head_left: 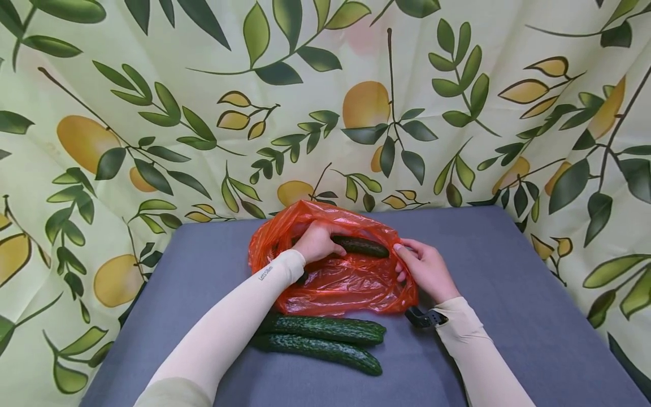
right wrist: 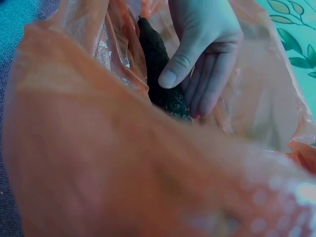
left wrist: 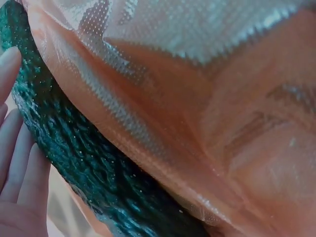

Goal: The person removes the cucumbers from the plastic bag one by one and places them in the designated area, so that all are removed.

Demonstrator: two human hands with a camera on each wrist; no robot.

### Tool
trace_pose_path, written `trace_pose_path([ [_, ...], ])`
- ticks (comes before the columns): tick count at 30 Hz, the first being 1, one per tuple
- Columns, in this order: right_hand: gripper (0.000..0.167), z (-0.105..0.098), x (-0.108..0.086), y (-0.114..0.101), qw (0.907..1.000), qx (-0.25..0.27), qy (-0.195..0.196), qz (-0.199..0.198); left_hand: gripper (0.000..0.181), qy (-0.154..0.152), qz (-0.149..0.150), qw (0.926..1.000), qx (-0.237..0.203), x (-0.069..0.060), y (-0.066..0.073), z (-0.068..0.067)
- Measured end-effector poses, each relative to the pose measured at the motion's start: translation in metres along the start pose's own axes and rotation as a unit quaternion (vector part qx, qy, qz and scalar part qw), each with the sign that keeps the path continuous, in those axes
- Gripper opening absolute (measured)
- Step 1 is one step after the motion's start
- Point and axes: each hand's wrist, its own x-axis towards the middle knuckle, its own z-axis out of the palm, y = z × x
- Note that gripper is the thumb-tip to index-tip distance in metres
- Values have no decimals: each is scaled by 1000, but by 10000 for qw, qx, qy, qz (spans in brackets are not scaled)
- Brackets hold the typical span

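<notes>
A red plastic bag (head_left: 351, 291) lies on the table with its mouth spread, a cucumber (head_left: 363, 246) inside it. My left hand (head_left: 317, 240) reaches into the bag at this cucumber. In the right wrist view the left thumb lies across the dark cucumber (right wrist: 155, 52), with the fairly straight fingers along its other side. The left wrist view shows the bumpy cucumber (left wrist: 89, 143) close up beside the extended fingers (left wrist: 29, 173). At the bag's right rim, my right hand (head_left: 424, 265) pinches the plastic between thumb and fingers. Bag folds hide the lower part of the cucumber.
Two cucumbers (head_left: 325, 329) lie side by side on the grey table (head_left: 508, 316), just in front of the bag. Their left ends are partly behind the left forearm. A curtain with a leaf and fruit print (head_left: 325, 141) hangs behind the table.
</notes>
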Motion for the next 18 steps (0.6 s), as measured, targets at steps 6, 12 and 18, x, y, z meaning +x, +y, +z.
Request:
trace_pose_path([
  [6, 57, 0, 0, 1, 10000, -17, 8, 25, 44, 64, -177, 9998, -38, 3, -3, 4],
  [12, 58, 0, 1, 2, 10000, -18, 14, 43, 39, 35, -123, 9992, 382, 8, -6, 7],
  [18, 56, 0, 2, 2, 10000, 11, 54, -68, 46, -128, 196, 9980, 592, 11, -10, 10],
])
